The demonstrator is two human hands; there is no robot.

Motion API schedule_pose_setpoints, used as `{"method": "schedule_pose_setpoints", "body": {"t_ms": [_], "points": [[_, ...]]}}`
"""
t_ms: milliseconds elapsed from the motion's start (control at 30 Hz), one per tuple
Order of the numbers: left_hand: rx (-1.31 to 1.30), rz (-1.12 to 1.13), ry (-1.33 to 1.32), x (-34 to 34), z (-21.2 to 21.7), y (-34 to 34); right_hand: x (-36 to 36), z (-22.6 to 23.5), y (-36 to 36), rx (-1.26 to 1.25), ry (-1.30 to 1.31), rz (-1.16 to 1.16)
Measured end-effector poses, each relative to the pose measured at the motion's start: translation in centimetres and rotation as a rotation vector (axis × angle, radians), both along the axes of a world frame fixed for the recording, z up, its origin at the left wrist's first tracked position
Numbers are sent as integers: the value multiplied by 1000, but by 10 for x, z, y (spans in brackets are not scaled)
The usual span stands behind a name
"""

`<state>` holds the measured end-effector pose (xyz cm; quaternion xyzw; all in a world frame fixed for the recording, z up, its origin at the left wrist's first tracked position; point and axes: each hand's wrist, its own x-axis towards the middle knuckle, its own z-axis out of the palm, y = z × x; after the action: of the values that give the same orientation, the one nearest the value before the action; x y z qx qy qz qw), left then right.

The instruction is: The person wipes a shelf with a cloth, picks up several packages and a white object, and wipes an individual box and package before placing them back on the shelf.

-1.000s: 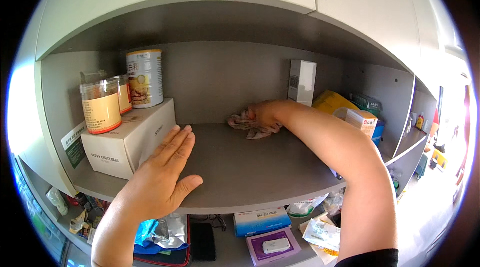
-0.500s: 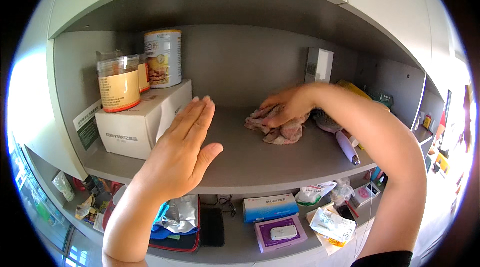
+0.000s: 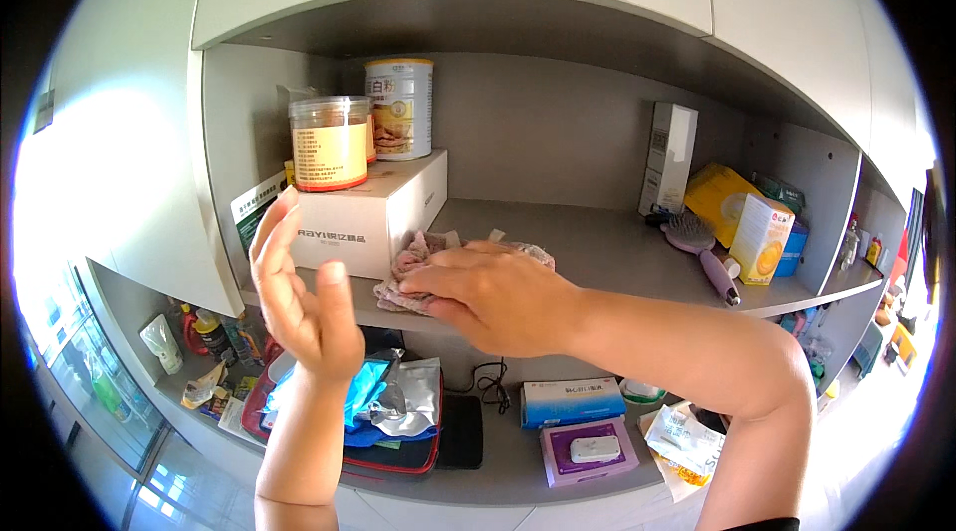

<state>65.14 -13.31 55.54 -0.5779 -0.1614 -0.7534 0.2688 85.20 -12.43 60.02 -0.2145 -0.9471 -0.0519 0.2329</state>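
My right hand (image 3: 493, 297) lies flat on a pinkish cloth (image 3: 410, 272), pressing it onto the grey shelf (image 3: 588, 252) near the front edge, right beside a white cardboard box (image 3: 373, 212). My left hand (image 3: 299, 297) is raised in front of the shelf edge, fingers apart, holding nothing, close to the box's front left corner. On the box stand a clear jar with an orange label (image 3: 329, 142) and a tall tin can (image 3: 400, 108).
At the shelf's right are a white upright carton (image 3: 669, 157), a purple hairbrush (image 3: 702, 247), a yellow packet (image 3: 719, 194) and an orange-white box (image 3: 759, 237). The lower shelf holds a blue box (image 3: 570, 401), a purple box (image 3: 590, 451), pouches and a black cable.
My right hand has dragged the cloth from the back middle of the shelf to the front left beside the box. My left hand has lifted off the shelf and drawn back.
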Motion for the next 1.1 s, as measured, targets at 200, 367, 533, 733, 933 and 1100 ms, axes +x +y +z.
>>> {"method": "schedule_pose_setpoints", "body": {"t_ms": [200, 367, 533, 733, 933, 1100], "points": [[-113, 244, 9, -10, -4, 0, 78, 6, -21, -156, 80, -146], [-230, 330, -59, -20, -1, -6, 117, 16, -34, 164, 93, -570], [-698, 113, -386, -50, 8, -9, 16, 10, -27, 107, 464, -155], [-1111, -189, -207, -49, 32, -31, -87, -17, 18, -134, 496, -249], [-934, -193, -63, -54, 19, -15, -76, -11, 10, -311, 636, -247], [-950, -110, -8, -31, 17, -14, -55, -7, 4, -341, 710, -308]]}}
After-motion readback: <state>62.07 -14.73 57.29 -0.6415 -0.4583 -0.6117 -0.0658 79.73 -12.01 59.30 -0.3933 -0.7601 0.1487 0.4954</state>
